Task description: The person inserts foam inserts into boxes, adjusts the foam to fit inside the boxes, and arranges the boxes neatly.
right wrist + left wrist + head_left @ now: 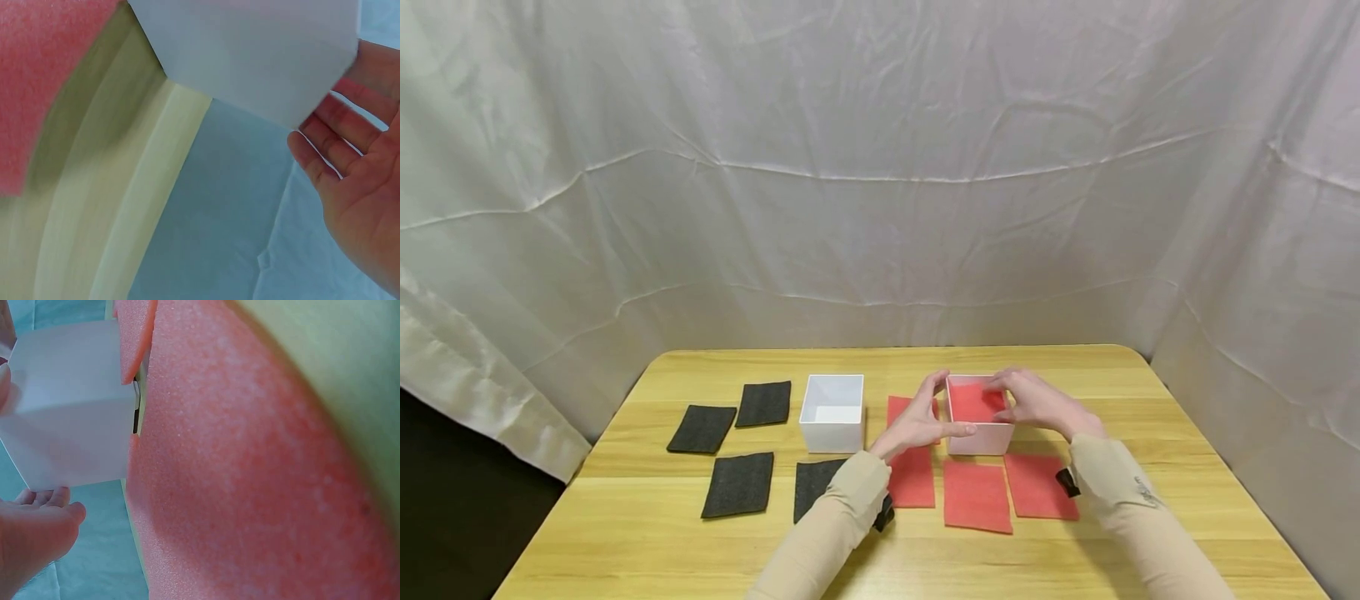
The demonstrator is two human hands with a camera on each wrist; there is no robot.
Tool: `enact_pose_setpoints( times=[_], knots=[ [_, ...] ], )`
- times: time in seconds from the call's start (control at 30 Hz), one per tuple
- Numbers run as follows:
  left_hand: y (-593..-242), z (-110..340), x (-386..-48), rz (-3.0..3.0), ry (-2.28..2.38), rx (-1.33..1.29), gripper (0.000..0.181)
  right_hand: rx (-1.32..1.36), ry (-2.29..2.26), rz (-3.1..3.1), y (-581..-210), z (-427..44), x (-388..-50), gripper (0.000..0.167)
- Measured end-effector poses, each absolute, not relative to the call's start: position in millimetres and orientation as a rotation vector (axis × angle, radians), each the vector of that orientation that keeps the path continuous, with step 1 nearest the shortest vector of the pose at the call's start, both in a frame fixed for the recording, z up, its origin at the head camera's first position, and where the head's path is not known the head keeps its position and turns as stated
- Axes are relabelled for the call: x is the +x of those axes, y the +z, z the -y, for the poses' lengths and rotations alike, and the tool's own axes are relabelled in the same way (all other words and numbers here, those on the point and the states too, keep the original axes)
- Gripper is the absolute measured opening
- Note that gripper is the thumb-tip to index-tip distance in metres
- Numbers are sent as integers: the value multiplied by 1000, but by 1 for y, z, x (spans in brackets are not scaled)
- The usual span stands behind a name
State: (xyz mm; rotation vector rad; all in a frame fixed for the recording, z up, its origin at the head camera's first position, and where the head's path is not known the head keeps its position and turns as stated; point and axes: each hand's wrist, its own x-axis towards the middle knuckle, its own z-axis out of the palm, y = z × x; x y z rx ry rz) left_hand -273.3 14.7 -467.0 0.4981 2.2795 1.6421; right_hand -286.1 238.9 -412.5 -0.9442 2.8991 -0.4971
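Closely, left hand [917,423] and right hand [1047,406] flank one box [981,440].

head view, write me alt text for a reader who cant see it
A person's left hand and right hand flank a white box with red material inside, on a wooden table. Four red pieces lie near it; to the left are a second white box and four black pieces. A pale curtain hangs behind.
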Motion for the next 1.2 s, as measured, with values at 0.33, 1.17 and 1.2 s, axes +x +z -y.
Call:
enact_pose_setpoints(
  times=[0.33,1.17,1.2],
  knots=[
    [-468,-15,-275,-2279,1648,503,101,-981,-493,-2892,-420,-236,-291,35],
    [-469,-14,-274,-2285,1638,502,102,-680,-1727,-2519,-472,-263,-273,64],
    [-469,-14,-274,-2285,1641,502,101,-673,-1730,-2486,-472,-263,-273,67]
  ],
)
